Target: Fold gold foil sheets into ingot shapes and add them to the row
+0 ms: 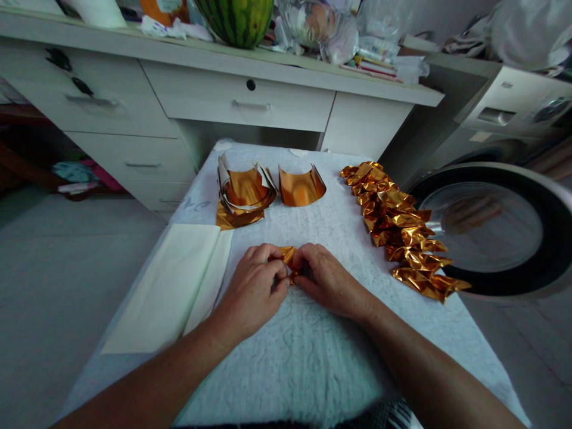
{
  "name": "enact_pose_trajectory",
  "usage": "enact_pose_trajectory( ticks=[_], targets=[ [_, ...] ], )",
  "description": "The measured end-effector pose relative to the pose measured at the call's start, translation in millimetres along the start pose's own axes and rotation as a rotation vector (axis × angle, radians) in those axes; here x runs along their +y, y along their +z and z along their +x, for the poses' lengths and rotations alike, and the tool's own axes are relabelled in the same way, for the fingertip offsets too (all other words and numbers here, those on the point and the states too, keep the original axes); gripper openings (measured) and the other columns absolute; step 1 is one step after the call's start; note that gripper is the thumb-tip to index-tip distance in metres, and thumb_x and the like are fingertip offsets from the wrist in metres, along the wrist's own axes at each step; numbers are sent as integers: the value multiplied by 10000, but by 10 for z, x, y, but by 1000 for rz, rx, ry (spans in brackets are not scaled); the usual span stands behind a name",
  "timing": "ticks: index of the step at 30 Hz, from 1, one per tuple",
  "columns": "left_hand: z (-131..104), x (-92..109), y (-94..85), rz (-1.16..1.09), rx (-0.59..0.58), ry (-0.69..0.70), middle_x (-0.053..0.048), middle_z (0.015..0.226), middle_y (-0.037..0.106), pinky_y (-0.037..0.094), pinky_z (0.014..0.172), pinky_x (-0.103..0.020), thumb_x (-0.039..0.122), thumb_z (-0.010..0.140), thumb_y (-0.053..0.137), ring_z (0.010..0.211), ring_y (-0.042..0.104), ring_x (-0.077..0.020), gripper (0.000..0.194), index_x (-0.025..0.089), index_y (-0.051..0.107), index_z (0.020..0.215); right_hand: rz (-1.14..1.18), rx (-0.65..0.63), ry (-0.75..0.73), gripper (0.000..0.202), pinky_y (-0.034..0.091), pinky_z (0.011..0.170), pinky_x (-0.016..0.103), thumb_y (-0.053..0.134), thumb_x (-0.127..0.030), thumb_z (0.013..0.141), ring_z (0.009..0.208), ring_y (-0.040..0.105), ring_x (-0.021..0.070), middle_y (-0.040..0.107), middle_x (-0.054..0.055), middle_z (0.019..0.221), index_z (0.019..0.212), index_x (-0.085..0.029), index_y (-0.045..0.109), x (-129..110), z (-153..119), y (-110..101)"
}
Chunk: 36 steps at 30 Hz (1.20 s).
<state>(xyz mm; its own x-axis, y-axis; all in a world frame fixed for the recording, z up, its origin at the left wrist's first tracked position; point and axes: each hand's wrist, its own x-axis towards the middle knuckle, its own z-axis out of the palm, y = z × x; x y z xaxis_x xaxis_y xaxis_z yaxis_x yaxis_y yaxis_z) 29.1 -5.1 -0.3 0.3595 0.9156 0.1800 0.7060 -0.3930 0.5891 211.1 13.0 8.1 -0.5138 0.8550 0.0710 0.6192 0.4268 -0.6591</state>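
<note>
Both hands meet at the middle of the cloth-covered table [322, 357], around a small piece of folded gold foil paper [288, 256]. My left hand [259, 283] pinches its left side between thumb and fingers. On its right side, my right hand [328, 277] grips with curled fingers. Much of the foil is hidden by the fingers. Beyond the hands stand a curled stack of gold foil sheets [245, 187] and a single curved gold sheet [302, 187]. A row of folded gold foil pieces [393, 220] overlaps along the right side.
Pale paper sheets [165, 286] lie at the table's left. A washing machine with its round door [491, 229] swung open stands close on the right. Behind is a white drawer desk [241, 101] bearing a watermelon [236, 21], a glass bowl [308, 27] and clutter.
</note>
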Motion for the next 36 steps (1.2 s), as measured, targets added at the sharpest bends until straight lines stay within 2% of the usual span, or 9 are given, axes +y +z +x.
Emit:
enact_pose_trajectory(
  ticks=[4,13,25,31,36],
  targets=[
    [-4,1,1,7,3,7,-56,1032,569,482,914,-452,131,848,548,1015,521,-239,144,195,604,732,0,1,5,179,396,748,308,603,-51,779,810,505,170,596,18,848,876,-182,530,9,2,7],
    [5,14,17,28,17,-14,-55,1021,572,491,900,-440,87,793,575,1005,523,-240,156,191,587,676,17,-59,27,218,407,755,299,589,-25,769,823,512,162,608,24,885,912,-183,544,-21,-15,-80],
    [9,16,38,53,33,-3,-49,1007,577,498,886,-433,83,773,593,985,525,-236,164,196,579,654,17,-37,28,207,404,747,298,580,-26,762,806,507,161,599,15,854,885,-188,544,-20,4,-56],
    [7,12,39,47,24,-9,-54,1012,570,495,889,-432,82,773,591,994,522,-239,170,192,579,644,108,-79,3,221,416,790,299,452,-2,824,848,527,157,615,19,879,881,-186,562,12,8,-119],
    [7,7,29,34,20,-9,-56,1014,568,488,893,-439,84,776,590,997,519,-243,176,191,565,638,97,-81,8,213,414,785,301,484,-5,797,848,517,160,616,21,889,884,-185,559,14,8,-112]
  ],
)
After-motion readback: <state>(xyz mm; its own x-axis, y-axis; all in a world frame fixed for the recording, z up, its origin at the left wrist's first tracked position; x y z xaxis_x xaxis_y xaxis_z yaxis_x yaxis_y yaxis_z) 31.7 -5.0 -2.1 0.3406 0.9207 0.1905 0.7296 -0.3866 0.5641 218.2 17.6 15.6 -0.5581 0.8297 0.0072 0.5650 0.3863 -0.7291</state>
